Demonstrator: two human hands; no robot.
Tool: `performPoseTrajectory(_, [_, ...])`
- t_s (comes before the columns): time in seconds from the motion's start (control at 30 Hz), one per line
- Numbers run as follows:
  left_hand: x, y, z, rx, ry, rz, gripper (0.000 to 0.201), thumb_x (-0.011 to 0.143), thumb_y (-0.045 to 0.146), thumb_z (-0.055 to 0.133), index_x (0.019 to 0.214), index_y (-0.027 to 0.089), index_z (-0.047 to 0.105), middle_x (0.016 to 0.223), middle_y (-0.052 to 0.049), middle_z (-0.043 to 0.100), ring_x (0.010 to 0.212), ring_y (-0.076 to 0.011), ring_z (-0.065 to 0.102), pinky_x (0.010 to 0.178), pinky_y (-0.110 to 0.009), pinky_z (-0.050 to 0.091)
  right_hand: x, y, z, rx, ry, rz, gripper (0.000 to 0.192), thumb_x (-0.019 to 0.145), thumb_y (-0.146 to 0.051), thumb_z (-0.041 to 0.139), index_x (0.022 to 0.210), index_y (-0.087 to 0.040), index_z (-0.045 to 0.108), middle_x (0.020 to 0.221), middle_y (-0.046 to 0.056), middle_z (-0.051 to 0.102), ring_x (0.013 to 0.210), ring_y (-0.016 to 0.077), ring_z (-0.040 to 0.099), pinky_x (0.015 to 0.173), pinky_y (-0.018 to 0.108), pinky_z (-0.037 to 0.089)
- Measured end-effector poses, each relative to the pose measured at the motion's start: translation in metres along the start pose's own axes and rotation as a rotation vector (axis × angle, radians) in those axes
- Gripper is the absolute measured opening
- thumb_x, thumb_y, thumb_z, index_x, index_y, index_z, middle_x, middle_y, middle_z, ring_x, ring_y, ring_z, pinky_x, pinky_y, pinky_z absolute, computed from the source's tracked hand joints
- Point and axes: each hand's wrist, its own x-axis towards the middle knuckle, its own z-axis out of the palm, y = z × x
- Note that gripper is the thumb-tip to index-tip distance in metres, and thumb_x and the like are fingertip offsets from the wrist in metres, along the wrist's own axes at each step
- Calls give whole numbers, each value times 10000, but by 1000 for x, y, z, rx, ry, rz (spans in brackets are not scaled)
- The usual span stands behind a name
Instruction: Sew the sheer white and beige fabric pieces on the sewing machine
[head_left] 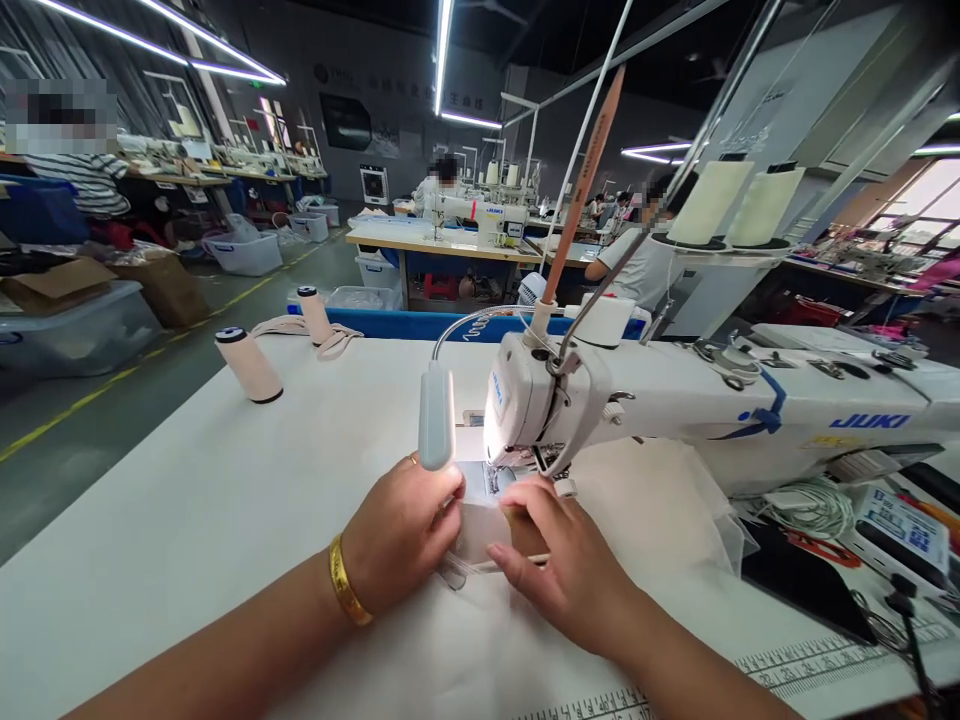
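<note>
A small piece of pale, thin fabric lies in front of the needle area of a white sewing machine. My left hand, with a gold bracelet at the wrist, has its fingers curled and pinched at the fabric's left edge. On the other side, my right hand grips the right part of the fabric with bent fingers near the presser foot; its thumb rests lower, by the near edge. The undersides of both grips are hidden. A lit lamp hangs just above my left fingers.
Two thread spools stand at the table's far left beside a coiled strip. Sheer fabric lies under the machine arm. At right are a cable coil, a black flat object and a printed ruler. Other people sit farther back.
</note>
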Motion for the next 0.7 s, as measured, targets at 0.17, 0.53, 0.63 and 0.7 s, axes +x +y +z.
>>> performPoseTrajectory(0.17, [-4,5,6,-75,151,152,139,928,78,492,905,211,525,897,-24,688,807,-188,641,694,-323,486,3,3,7,68,34,68,62,1008,-299,571,1021,-239,572,922,15,633,838,207,587,732,324,465])
performPoseTrajectory(0.53, [-7,6,17,-31,268,292,311,953,41,574,1190,208,685,1243,-106,625,1088,-221,636,870,-365,492,6,3,13,1,138,-64,178,998,-171,464,832,-233,449,767,-23,515,699,164,467,678,294,378])
performPoseTrajectory(0.63, [-5,7,15,-20,281,316,279,956,46,578,1156,199,699,1214,-104,635,1053,-212,644,847,-354,481,6,3,12,11,133,-49,196,1002,-170,455,817,-233,432,755,-27,504,695,162,459,677,294,373])
performPoseTrajectory(0.7, [-5,6,14,-14,292,327,272,958,51,579,1153,196,701,1205,-103,641,1050,-211,644,857,-352,481,6,2,12,25,131,-43,197,1008,-179,460,820,-234,438,758,-29,511,698,160,464,681,294,372])
